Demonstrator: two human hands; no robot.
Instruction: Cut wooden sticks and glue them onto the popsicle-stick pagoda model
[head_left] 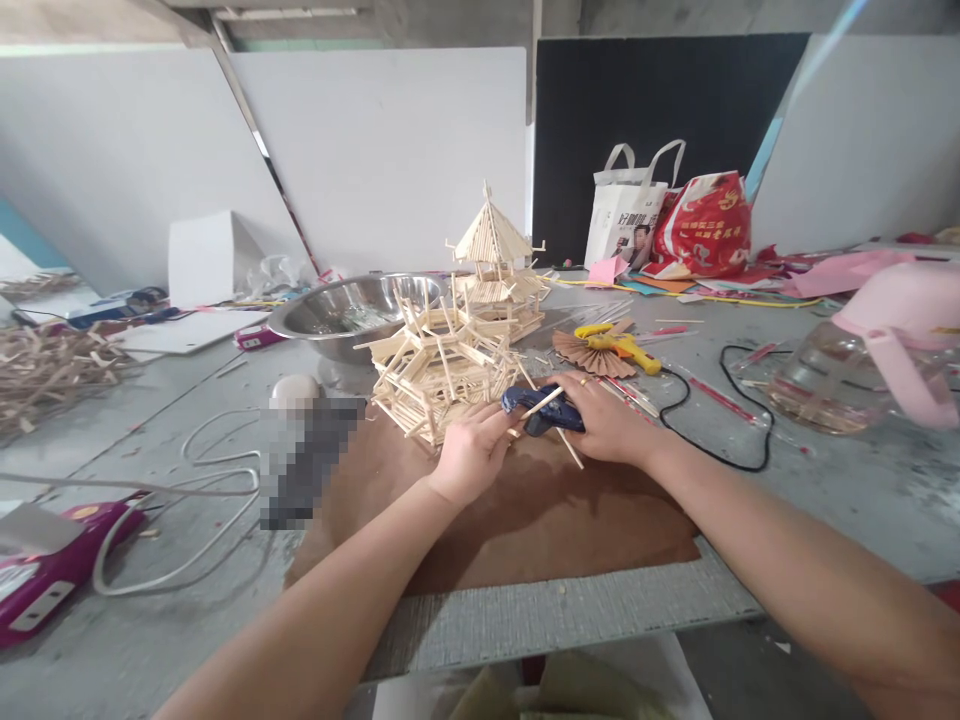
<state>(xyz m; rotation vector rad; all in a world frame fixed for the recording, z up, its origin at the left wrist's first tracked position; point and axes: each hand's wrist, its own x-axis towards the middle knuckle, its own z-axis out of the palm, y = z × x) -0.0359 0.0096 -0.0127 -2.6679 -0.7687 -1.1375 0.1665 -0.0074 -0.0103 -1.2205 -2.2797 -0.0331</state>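
Observation:
My right hand [604, 412] is wrapped round a dark blue hand tool [551, 412] that looks like a pair of cutters; its jaws cannot be made out. A thin wooden stick [541, 403] lies across the tool, and another stick [571, 450] slants down below it. My left hand [472, 450] has its fingers pressed together at the tool's left end, by the stick's tip; its grip on the stick is partly hidden. Just behind both hands stands an open lattice frame [427, 370] of pale sticks. Farther back rises a stick-built pavilion model [491, 240] with a pointed roof.
Brown sheet [600, 530] lies under my hands. A steel bowl [315, 310] stands behind left. To the right are a yellow glue gun [626, 350] with a black cord and a pink-lidded jug [825, 380]. Purple power strip [67, 560] and white cable lie left.

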